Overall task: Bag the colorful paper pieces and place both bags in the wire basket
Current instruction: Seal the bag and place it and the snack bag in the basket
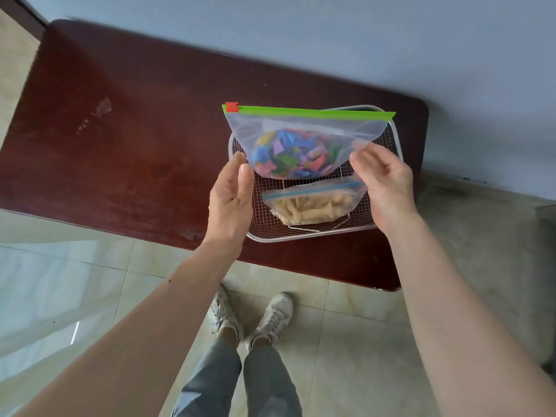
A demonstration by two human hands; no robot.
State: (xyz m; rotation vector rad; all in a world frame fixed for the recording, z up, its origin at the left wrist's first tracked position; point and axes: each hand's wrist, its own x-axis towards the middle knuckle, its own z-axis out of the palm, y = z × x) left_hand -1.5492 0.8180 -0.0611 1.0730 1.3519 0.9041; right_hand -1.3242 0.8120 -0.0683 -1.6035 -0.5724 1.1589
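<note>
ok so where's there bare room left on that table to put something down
The dark table is bare left of the wire basket, all the way to its far-left end. Only narrow strips remain in front of and right of the basket. The basket is crowded: colorful-paper bag, beige bag, left hand, right hand.

A dark red-brown wooden table (120, 145) carries the wire basket (301, 237).

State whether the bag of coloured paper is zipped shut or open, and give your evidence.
Apparently shut: the bag's red slider sits at the far left end of the green zip strip, which lies flat with no visible gap.
</note>
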